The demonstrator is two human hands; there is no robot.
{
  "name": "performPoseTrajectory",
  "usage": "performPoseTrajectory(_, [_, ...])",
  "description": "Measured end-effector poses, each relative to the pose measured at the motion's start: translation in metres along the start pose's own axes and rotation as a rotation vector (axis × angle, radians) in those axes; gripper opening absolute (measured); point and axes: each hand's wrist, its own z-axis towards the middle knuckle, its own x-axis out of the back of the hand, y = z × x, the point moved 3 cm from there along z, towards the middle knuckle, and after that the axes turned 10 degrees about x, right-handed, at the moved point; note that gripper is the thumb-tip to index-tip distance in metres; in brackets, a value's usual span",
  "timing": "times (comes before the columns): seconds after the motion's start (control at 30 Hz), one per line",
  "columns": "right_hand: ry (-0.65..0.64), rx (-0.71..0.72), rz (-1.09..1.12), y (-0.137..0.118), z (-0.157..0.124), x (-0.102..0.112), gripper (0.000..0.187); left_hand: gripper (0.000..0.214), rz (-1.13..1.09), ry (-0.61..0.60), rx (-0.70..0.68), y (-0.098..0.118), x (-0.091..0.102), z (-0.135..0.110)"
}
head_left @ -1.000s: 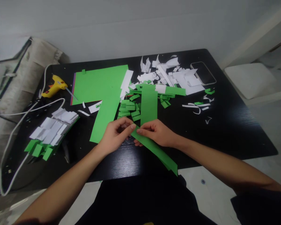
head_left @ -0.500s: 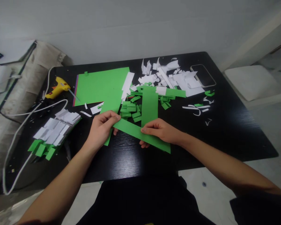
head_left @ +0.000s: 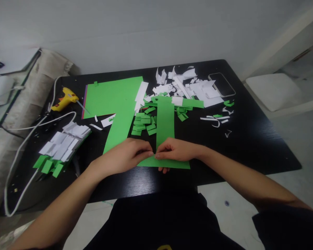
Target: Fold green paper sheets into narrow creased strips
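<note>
My left hand (head_left: 127, 157) and my right hand (head_left: 176, 150) meet at the near edge of the black table (head_left: 250, 146). Both pinch a green paper strip (head_left: 172, 163) that lies flat and sideways under them, fingertips touching at its top edge. Just beyond the hands a long upright green strip (head_left: 165, 119) runs away from me. A large green sheet (head_left: 112, 97) lies to the left of it, with a heap of small green pieces (head_left: 143, 121) between them.
A yellow glue gun (head_left: 64, 98) with a white cable (head_left: 23, 135) lies at the far left. A stack of white and green slips (head_left: 59, 146) sits left of my hands. White paper scraps (head_left: 190, 86) and a phone (head_left: 221, 88) lie at the back right.
The green strip was slanted and stretched between my hands; my left hand has come back to the right hand and the strip now lies shorter and level under both.
</note>
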Motion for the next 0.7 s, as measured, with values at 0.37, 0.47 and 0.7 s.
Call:
performPoseTrajectory(0.37, [-0.022,-0.047,-0.038,-0.006,-0.014,0.003,0.029,0.026,-0.11,-0.095,0.055,-0.022,0.005,-0.016])
performPoseTrajectory(0.47, [-0.012,-0.04,-0.066,-0.007,-0.016,0.002,0.025,0.026,-0.123,-0.115,0.074,-0.027,0.005,-0.022])
performPoseTrajectory(0.7, [-0.019,-0.047,-0.057,-0.002,-0.011,-0.004,0.022,0.021,-0.195,-0.108,0.087,-0.013,-0.019,-0.01])
